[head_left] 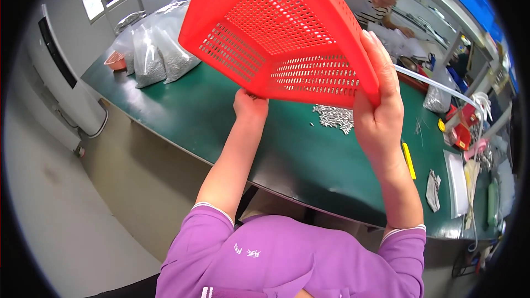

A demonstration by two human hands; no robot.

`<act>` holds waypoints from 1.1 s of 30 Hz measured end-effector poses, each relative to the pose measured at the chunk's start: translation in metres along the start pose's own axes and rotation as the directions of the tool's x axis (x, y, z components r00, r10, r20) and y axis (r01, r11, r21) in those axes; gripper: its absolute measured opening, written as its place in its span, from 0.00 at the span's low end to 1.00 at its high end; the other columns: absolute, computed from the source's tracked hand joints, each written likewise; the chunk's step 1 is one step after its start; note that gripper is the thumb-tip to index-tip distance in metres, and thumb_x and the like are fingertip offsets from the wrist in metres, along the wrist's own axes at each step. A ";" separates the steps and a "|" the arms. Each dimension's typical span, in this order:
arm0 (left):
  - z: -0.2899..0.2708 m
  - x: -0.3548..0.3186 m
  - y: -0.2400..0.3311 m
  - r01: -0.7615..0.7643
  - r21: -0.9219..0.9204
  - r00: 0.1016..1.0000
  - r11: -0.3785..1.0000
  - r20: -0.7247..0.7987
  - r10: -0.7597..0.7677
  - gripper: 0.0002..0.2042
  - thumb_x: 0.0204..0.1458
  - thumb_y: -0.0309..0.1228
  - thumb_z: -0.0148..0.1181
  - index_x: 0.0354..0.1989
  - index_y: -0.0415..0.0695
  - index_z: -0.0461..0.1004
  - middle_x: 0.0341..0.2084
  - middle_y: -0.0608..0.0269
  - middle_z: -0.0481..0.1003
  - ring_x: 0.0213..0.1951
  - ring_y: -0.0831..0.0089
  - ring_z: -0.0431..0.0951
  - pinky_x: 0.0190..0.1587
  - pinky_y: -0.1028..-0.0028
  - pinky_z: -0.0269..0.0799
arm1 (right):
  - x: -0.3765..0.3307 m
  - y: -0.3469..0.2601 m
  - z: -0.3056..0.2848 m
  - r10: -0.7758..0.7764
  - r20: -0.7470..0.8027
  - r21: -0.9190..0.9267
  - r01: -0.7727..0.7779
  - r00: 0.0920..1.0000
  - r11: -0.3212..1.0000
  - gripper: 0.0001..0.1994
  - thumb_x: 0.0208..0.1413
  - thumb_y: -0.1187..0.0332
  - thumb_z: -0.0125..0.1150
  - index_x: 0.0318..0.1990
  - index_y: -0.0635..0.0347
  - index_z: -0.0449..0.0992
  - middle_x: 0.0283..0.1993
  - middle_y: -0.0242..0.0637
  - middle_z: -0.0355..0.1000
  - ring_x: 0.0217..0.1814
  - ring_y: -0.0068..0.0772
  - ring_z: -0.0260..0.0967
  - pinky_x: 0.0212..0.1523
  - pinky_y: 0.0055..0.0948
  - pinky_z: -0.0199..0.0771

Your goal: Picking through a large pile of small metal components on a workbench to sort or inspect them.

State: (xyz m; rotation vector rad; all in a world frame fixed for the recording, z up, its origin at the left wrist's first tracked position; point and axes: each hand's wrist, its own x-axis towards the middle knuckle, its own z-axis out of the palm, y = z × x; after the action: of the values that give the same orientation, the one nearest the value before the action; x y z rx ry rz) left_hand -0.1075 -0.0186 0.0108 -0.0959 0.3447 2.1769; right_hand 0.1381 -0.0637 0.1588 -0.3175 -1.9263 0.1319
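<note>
red perforated basket (287, 36) tilts in the air above the green table (301, 157), no pieces showing in its visible inside. the right hand (381, 85) grasps its side rim between thumb and fingers; the left hand (252, 107) meets the lower corner, fingers mostly hidden, so i cannot tell their grip. small metal pieces (334, 118) lie loose, unbagged; clear bags (149, 58) stand at the left, seemingly already filled.

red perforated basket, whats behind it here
Behind the red perforated basket, a pile of small silvery pieces shows below its lower edge on the green tabletop; filled clear bags show past its left side. Whether the pile continues behind it is hidden.
</note>
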 end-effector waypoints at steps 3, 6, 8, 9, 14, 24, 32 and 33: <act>-0.001 -0.002 -0.021 0.140 -0.140 0.987 0.980 -0.061 -0.150 0.11 0.57 0.25 0.34 0.36 0.33 0.64 0.36 0.53 0.69 0.39 0.62 0.72 0.48 0.61 0.71 | -0.006 0.007 -0.029 -0.005 -0.122 0.003 0.006 0.993 1.000 0.33 0.41 0.88 0.41 0.60 0.61 0.63 0.62 0.50 0.60 0.67 0.48 0.55 0.63 0.35 0.55; -0.003 -0.005 -0.039 0.280 -0.155 0.957 0.947 -0.033 -0.288 0.06 0.50 0.17 0.36 0.33 0.27 0.60 0.34 0.48 0.66 0.37 0.57 0.70 0.49 0.59 0.72 | -0.021 0.003 -0.082 0.108 -0.267 0.045 -0.100 0.958 0.994 0.30 0.44 0.87 0.41 0.60 0.64 0.63 0.61 0.45 0.63 0.66 0.40 0.57 0.64 0.32 0.54; 0.003 -0.018 -0.039 0.275 0.065 0.961 0.959 -0.009 -0.275 0.09 0.46 0.10 0.36 0.36 0.23 0.59 0.37 0.48 0.65 0.42 0.54 0.70 0.53 0.62 0.70 | -0.040 -0.005 -0.120 0.134 -0.406 -0.071 -0.177 0.904 0.982 0.26 0.52 0.84 0.45 0.61 0.63 0.61 0.56 0.38 0.68 0.54 0.27 0.65 0.54 0.24 0.64; 0.010 -0.025 -0.043 0.335 0.016 0.942 0.942 -0.028 -0.335 0.10 0.48 0.09 0.36 0.40 0.25 0.59 0.38 0.48 0.66 0.46 0.54 0.70 0.53 0.64 0.70 | -0.057 -0.008 -0.148 0.218 -0.473 0.003 -0.246 0.854 0.969 0.23 0.54 0.81 0.50 0.59 0.64 0.62 0.51 0.35 0.70 0.47 0.22 0.68 0.47 0.21 0.68; 0.022 -0.067 -0.078 0.498 0.380 0.821 0.779 0.083 -0.565 0.11 0.56 0.15 0.43 0.47 0.31 0.60 0.44 0.47 0.68 0.47 0.61 0.73 0.47 0.71 0.75 | -0.134 -0.059 -0.272 0.257 -0.783 -0.062 -0.482 0.566 0.874 0.20 0.52 0.80 0.52 0.54 0.69 0.64 0.50 0.39 0.70 0.49 0.26 0.68 0.52 0.26 0.66; 0.025 -0.144 -0.173 0.623 0.736 0.407 0.264 -0.017 -0.913 0.12 0.56 0.19 0.46 0.49 0.37 0.62 0.40 0.54 0.70 0.38 0.68 0.73 0.39 0.75 0.76 | -0.242 -0.212 -0.345 -0.358 -0.837 -0.509 -0.829 0.413 0.232 0.20 0.53 0.80 0.48 0.56 0.72 0.64 0.58 0.43 0.64 0.57 0.35 0.64 0.58 0.31 0.62; 0.032 -0.198 -0.237 0.573 0.818 0.125 -0.057 -0.156 -0.980 0.09 0.54 0.19 0.49 0.43 0.34 0.66 0.34 0.55 0.72 0.33 0.72 0.74 0.35 0.79 0.77 | -0.288 -0.225 -0.388 -0.116 -0.494 -0.790 -0.500 0.862 -0.356 0.30 0.48 0.88 0.47 0.58 0.46 0.70 0.65 0.39 0.58 0.64 0.41 0.59 0.58 0.31 0.65; 0.033 -0.206 -0.247 0.562 0.822 0.082 -0.088 -0.161 -0.984 0.08 0.55 0.20 0.49 0.43 0.35 0.66 0.34 0.56 0.72 0.33 0.72 0.74 0.36 0.79 0.77 | -0.295 -0.227 -0.398 -0.100 -0.522 -0.787 -0.523 0.847 -0.325 0.31 0.48 0.88 0.47 0.57 0.44 0.70 0.66 0.37 0.58 0.64 0.40 0.59 0.57 0.30 0.68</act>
State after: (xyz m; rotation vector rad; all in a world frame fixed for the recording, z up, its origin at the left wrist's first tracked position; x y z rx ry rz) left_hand 0.2155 -0.0340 0.0300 0.6295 0.6042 0.4604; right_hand 0.5718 -0.3877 0.0961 -1.7740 -0.9184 -1.3824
